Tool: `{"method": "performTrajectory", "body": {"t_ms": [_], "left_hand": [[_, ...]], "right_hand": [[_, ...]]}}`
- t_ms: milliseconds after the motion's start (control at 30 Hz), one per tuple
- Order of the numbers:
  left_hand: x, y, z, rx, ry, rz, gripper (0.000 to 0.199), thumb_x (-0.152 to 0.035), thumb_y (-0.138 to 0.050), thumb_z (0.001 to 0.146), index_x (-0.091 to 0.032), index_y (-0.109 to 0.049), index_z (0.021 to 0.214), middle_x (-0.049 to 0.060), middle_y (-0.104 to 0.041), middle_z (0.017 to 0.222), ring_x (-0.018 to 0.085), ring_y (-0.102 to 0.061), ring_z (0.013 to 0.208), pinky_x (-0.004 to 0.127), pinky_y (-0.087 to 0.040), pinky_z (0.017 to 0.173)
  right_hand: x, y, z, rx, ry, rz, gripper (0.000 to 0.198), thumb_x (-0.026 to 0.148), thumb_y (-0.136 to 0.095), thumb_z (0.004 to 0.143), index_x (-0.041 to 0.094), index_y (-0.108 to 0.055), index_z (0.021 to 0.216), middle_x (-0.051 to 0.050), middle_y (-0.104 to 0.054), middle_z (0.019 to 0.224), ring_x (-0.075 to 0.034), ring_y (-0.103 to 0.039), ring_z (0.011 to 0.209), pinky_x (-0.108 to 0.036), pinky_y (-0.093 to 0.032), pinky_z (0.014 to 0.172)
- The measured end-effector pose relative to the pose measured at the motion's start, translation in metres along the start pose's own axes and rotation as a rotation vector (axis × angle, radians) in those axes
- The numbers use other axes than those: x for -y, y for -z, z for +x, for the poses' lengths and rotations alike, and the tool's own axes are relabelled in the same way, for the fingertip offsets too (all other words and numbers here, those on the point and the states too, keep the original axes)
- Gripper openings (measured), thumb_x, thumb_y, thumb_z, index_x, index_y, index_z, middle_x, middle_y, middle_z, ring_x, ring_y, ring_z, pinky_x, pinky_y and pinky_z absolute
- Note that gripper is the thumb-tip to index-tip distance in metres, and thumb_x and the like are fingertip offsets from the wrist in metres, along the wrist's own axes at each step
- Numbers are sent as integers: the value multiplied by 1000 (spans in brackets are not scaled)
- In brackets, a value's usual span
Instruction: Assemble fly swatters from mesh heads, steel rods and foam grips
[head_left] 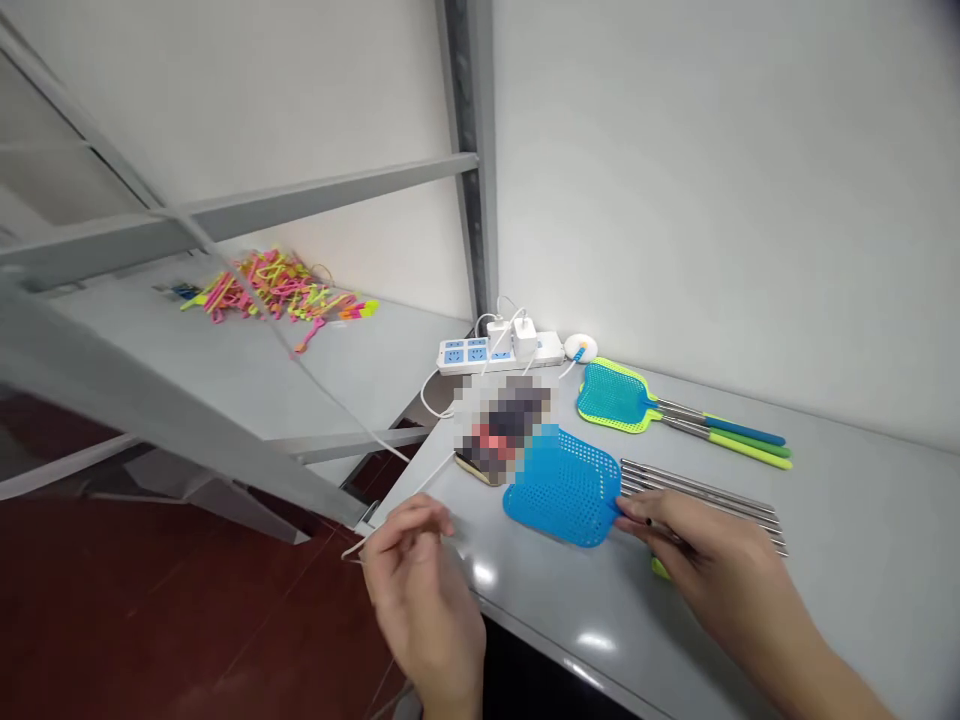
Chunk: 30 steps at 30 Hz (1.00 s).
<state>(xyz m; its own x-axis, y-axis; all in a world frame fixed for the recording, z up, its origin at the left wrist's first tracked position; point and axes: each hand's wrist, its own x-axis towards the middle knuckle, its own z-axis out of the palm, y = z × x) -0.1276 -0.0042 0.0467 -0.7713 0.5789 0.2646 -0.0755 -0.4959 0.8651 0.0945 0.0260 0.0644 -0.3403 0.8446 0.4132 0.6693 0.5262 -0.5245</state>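
Note:
My right hand [697,545] pinches the narrow neck of a blue fly swatter head [566,490] between thumb and fingertips. That mesh head is flat, just above or on the table, and partly overlaps a blurred-out phone [487,470]. A small dark round end shows between my right fingers; I cannot make out what it belongs to. My left hand [424,590] hovers by the table's front edge, fingers loosely curled and nothing visible in them. Behind the right hand lie several metal rods [697,490]. A lime-green piece [660,568] is mostly hidden under that hand.
Fly swatters [615,395] with blue and green handles lie stacked near the wall. A power strip [465,355] with white chargers and cables stands in the corner. Grey metal frame bars [330,195] cross the left side, before a pile of pink and yellow pieces [277,285].

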Motion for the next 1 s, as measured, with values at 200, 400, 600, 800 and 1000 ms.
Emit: {"method": "performTrajectory", "body": {"t_ms": [200, 400, 600, 800, 1000], "left_hand": [[11, 13, -8, 560, -87, 588, 15, -23, -54, 92, -24, -63, 103, 7, -63, 106, 25, -54, 106, 38, -42, 89], [23, 9, -8, 701, -174, 742, 23, -23, -55, 91, -24, -58, 114, 9, -60, 116, 28, -51, 112, 43, -40, 95], [23, 9, -6, 663, -227, 683, 14, -22, -54, 92, -23, -60, 104, 8, -63, 106, 26, -55, 106, 40, -41, 92], [-1, 11, -33, 595, -169, 456, 12, -21, -53, 93, -22, -64, 94, 7, -65, 98, 23, -58, 98, 34, -43, 87], [-40, -2, -78, 915, 76, 291, 17, -27, -55, 93, -23, -67, 104, 5, -67, 92, 20, -61, 86, 29, -45, 78]], "right_hand": [[0, -16, 11, 97, -17, -129, 17, 30, -51, 96, 22, -65, 92, -5, -69, 92, -19, -68, 79, -30, -52, 69], [-1, -18, 12, 88, 12, -293, 22, 30, -47, 97, 23, -68, 99, -6, -67, 98, -18, -67, 75, -28, -50, 64], [6, -13, -2, 68, -7, -439, 23, 31, -47, 97, 24, -68, 103, -5, -67, 96, -17, -65, 71, -27, -44, 57], [23, 11, -30, -34, -4, -436, 23, 33, -45, 98, 23, -65, 103, -4, -68, 89, -16, -66, 70, -26, -39, 54], [50, 21, -57, 35, 169, -503, 24, 21, -38, 98, 20, -59, 110, -4, -68, 84, -16, -65, 63, -27, -33, 45]]}}
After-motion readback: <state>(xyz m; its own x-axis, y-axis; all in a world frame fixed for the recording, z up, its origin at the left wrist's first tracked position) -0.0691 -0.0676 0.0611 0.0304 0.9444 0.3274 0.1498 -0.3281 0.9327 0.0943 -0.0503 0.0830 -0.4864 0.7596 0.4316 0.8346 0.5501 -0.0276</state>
